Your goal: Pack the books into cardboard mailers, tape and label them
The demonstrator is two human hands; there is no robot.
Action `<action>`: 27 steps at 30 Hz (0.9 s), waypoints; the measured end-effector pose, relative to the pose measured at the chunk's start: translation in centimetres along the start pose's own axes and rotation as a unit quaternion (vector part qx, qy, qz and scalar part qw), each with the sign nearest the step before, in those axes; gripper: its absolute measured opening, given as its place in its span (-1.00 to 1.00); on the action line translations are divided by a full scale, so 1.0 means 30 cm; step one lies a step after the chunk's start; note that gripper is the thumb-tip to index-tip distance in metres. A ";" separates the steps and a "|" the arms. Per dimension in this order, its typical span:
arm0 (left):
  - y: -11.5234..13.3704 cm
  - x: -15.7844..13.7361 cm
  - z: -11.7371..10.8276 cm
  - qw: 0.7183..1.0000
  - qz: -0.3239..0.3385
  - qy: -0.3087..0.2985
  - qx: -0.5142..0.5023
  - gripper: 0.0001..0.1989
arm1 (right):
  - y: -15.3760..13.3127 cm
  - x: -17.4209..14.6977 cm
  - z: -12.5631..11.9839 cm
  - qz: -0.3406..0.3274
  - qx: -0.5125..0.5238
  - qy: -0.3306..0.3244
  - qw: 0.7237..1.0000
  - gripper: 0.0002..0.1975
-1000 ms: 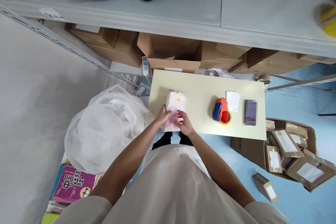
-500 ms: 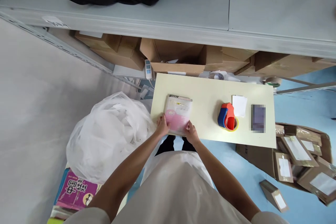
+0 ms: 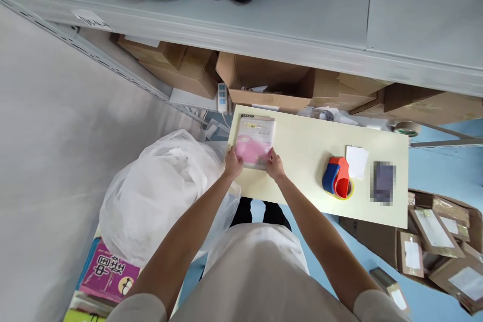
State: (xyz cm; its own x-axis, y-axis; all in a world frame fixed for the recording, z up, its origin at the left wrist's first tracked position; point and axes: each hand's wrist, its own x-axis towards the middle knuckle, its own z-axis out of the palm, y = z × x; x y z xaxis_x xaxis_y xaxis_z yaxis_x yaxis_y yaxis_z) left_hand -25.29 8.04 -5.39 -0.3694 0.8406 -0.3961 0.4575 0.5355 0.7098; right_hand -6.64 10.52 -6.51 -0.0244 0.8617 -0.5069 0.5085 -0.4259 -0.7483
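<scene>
Both your hands are on the pink packet (image 3: pixel 254 142), lying at the bench's (image 3: pixel 302 181) far left corner. Your left hand (image 3: pixel 233 165) pinches its near left corner, your right hand (image 3: pixel 275 167) grips the near right one. The red-and-blue tape dispenser (image 3: pixel 337 184) sits well apart, right, beside a white slip (image 3: pixel 356 161).

Both arms reach forward, left hand (image 3: pixel 233 165) and right hand (image 3: pixel 275 167) gripping.
</scene>
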 end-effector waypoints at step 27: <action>0.099 -0.140 -0.208 0.990 0.131 -0.034 -0.044 -0.48 | -0.021 -0.084 -0.089 0.053 -0.002 -0.021 0.998 -0.25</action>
State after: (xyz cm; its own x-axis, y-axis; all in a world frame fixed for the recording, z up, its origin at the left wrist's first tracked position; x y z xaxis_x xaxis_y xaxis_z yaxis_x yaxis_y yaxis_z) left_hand -27.42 5.60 2.02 -0.1900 0.9548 -0.2285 0.4570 0.2920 0.8402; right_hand -4.61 9.36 -3.61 -0.0064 0.7990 -0.6013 0.5131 -0.5135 -0.6877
